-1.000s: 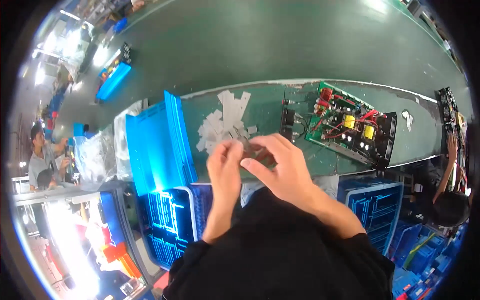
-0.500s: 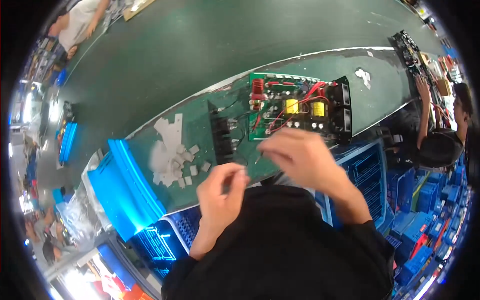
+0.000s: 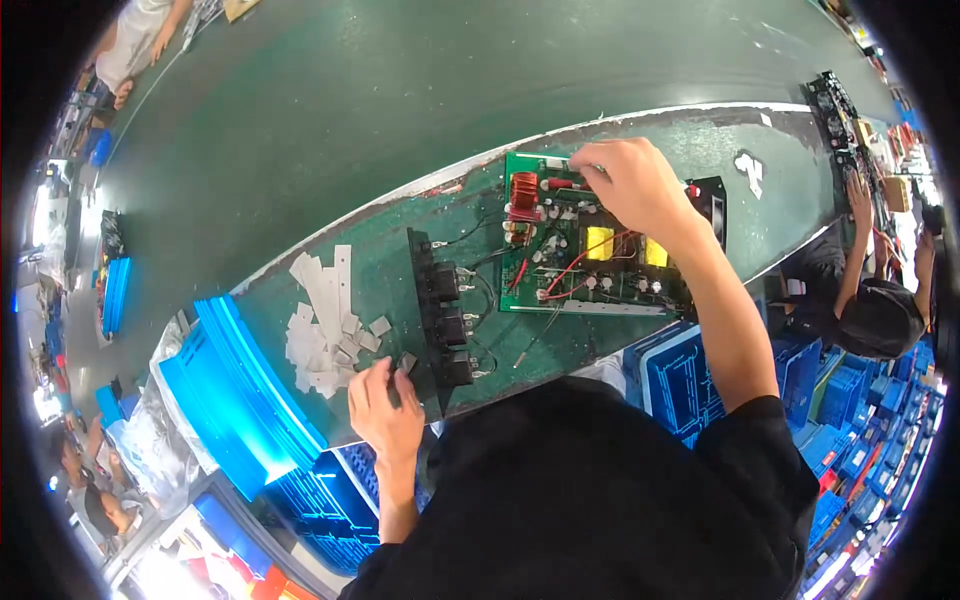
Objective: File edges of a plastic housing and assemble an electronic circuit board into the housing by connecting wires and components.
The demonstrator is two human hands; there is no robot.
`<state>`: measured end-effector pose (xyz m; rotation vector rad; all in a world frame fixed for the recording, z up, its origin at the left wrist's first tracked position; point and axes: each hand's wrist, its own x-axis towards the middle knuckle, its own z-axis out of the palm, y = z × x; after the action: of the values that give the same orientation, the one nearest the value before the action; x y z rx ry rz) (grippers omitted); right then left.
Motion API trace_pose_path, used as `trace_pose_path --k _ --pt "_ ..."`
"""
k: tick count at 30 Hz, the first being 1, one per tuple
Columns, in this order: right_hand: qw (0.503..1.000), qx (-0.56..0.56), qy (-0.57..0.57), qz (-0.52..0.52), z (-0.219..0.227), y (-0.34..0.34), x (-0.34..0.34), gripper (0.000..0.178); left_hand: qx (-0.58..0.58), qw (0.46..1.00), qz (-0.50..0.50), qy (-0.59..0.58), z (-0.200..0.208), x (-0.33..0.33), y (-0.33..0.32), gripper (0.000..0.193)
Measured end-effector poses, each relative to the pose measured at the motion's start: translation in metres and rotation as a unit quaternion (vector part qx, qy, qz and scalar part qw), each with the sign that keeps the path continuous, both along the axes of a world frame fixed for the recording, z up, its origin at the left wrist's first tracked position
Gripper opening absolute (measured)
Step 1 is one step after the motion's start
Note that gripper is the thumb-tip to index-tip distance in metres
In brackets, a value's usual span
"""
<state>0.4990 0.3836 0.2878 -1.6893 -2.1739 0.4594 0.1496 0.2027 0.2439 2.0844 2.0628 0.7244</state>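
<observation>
My left hand (image 3: 388,412) is low over the near edge of the bench, thumb and forefinger apart. Its fingertips are at a small grey square pad (image 3: 407,362), and I cannot tell if they touch it. More grey pads and strips (image 3: 325,300) lie in a loose pile beyond. My right hand (image 3: 640,190) reaches over a green circuit board (image 3: 515,275), its fingers bent together at the board's far edge. What they hold there, if anything, is hidden. A black panel with sockets (image 3: 445,310) stands left of the board, joined to it by dark wires.
Curved blue panels (image 3: 235,390) stand at the bench's left end. Blue crates (image 3: 685,380) are below the near edge. A thin wire (image 3: 535,340) runs from the board toward me. At the right, a co-worker's hand (image 3: 858,200) rests by another black assembly (image 3: 835,125).
My right hand has moved away from me, from the board's near edge to its far edge. My left hand has shifted left, toward the grey pads.
</observation>
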Motion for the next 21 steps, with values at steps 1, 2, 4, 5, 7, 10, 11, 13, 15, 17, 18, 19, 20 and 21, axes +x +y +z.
trace_pose_path --k 1,2,4,5,7,10,11,13,15,17,18,19,20,21 --pt "1.000 0.007 0.005 0.017 0.000 0.001 0.000 0.014 0.038 0.998 -0.025 0.037 -0.001 0.000 0.002 0.021" --pt "0.999 0.015 0.009 0.035 0.000 0.000 -0.001 0.015 0.038 0.998 -0.025 0.037 -0.002 -0.002 0.002 0.021" --pt "0.998 0.053 0.023 0.028 -0.006 -0.005 -0.007 0.016 0.019 0.998 -0.049 0.033 -0.002 -0.008 0.001 0.021" --pt "0.995 0.091 0.038 0.023 -0.008 -0.008 -0.011 0.018 0.009 0.998 -0.059 0.032 0.000 -0.011 -0.003 0.022" --pt "0.994 0.105 0.032 0.030 -0.013 -0.015 -0.014 0.018 0.002 0.997 -0.066 0.029 0.002 -0.014 -0.008 0.021" --pt "0.996 0.086 0.023 0.028 -0.009 -0.022 -0.019 0.019 0.003 0.997 -0.075 0.017 0.003 -0.016 -0.012 0.019" --pt "0.998 0.053 0.019 0.019 -0.005 -0.024 -0.022 0.019 0.011 0.997 -0.074 0.000 0.001 -0.017 -0.014 0.018" --pt "0.999 0.046 -0.006 0.026 -0.004 -0.033 -0.025 0.023 -0.016 0.998 -0.051 -0.037 0.007 -0.019 -0.019 0.014" --pt "0.996 0.081 0.032 0.012 0.005 -0.050 -0.032 0.026 -0.027 0.996 -0.050 -0.066 0.011 -0.020 -0.015 0.012" --pt "0.987 0.114 0.107 -0.037 0.036 -0.085 -0.067 0.021 -0.080 0.994 -0.035 -0.073 0.014 -0.026 -0.018 0.010" --pt "0.983 0.110 0.130 -0.074 0.047 -0.101 -0.084 0.020 -0.092 0.992 -0.018 -0.084 0.012 -0.027 -0.018 0.008" --pt "0.980 0.138 0.136 -0.050 0.050 -0.114 -0.095 0.018 -0.093 0.992 -0.013 -0.080 0.013 -0.028 -0.020 0.008" --pt "0.975 0.167 0.142 -0.026 0.053 -0.125 -0.105 0.017 -0.102 0.991 -0.004 -0.089 0.014 -0.030 -0.023 0.008" --pt "0.973 0.169 0.159 0.012 0.062 -0.136 -0.118 0.018 -0.110 0.989 0.001 -0.099 0.015 -0.031 -0.025 0.009"
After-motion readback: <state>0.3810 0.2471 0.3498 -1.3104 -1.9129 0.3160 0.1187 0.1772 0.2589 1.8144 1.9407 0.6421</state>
